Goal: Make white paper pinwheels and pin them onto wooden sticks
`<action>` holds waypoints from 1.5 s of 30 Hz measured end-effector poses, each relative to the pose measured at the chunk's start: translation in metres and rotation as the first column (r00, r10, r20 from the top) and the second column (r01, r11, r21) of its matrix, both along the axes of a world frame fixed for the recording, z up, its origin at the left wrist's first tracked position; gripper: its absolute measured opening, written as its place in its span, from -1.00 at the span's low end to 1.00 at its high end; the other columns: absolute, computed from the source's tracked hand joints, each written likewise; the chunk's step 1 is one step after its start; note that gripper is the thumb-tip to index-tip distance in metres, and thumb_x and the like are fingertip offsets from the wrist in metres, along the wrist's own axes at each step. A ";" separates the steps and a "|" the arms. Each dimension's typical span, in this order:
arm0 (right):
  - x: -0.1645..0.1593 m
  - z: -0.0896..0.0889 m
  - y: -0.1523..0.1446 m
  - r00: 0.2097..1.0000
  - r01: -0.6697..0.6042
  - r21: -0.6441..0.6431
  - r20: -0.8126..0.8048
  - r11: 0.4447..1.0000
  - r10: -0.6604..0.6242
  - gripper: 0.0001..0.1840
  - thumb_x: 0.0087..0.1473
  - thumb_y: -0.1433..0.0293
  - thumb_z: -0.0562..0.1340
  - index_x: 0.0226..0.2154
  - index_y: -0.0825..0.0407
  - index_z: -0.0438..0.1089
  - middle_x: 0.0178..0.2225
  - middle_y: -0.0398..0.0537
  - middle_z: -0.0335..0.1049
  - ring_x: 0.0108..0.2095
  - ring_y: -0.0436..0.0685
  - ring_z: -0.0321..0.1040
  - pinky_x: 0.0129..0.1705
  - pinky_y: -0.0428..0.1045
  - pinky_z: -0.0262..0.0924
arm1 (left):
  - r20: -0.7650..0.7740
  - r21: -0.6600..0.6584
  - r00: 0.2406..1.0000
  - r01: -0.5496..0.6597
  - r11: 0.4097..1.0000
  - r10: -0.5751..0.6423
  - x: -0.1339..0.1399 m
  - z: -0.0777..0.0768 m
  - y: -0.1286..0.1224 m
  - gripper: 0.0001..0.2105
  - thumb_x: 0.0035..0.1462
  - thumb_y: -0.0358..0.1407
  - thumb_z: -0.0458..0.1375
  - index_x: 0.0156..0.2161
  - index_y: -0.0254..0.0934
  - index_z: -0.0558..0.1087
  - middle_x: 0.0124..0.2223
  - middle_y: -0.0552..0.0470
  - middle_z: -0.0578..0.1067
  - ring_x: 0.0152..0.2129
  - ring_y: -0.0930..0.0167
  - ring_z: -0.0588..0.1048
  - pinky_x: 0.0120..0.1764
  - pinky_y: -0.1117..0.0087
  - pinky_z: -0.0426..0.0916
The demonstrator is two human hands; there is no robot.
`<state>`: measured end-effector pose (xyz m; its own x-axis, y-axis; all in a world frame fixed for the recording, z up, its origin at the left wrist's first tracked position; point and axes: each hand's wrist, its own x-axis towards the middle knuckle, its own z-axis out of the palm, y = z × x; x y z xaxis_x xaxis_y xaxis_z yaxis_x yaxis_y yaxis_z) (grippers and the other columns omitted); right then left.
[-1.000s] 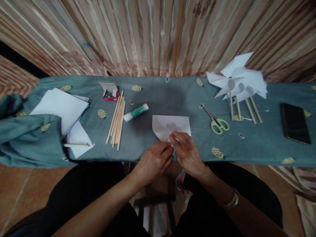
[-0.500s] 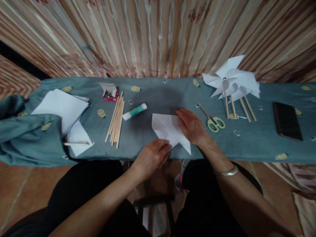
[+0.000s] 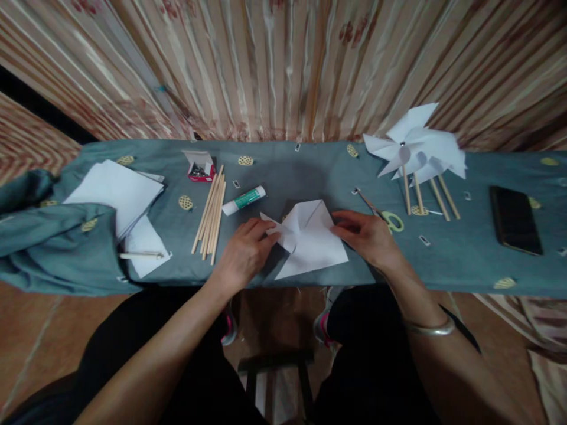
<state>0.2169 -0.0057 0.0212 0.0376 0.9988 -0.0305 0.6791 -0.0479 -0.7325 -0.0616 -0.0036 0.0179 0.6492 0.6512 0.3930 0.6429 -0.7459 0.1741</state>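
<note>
A white sheet of paper, cut and partly folded into pinwheel blades, lies near the front edge of the cloth-covered table. My left hand pinches the tip of its left blade between thumb and fingers. At the paper's right edge, my right hand has its thumb and fingers closed on the rim. Just beyond my right hand lie scissors with light green handles, partly hidden by that hand. A glue stick with a green label rests beyond my left hand.
Wooden sticks lie left of the glue stick, beside a small red box of metal pins. Paper sheets and a pen are at far left. Finished paper pinwheels and a black phone lie right.
The paper has been turned on the table. My left hand has moved left and up to another blade; my right hand has shifted right and slightly down along the paper's edge.
</note>
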 end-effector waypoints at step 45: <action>-0.033 -0.011 -0.036 0.959 -0.184 0.156 -0.190 0.970 0.212 -0.84 0.15 0.33 0.23 -0.25 -0.04 0.54 -0.23 -0.05 0.57 -0.19 0.14 0.48 -0.09 0.07 0.33 | 0.103 -0.154 0.987 0.140 0.978 -0.125 0.033 -0.007 -0.045 -0.70 0.29 -0.47 0.00 0.11 -0.32 0.29 -0.10 -0.09 0.55 -0.22 0.36 0.53 -0.18 0.30 0.54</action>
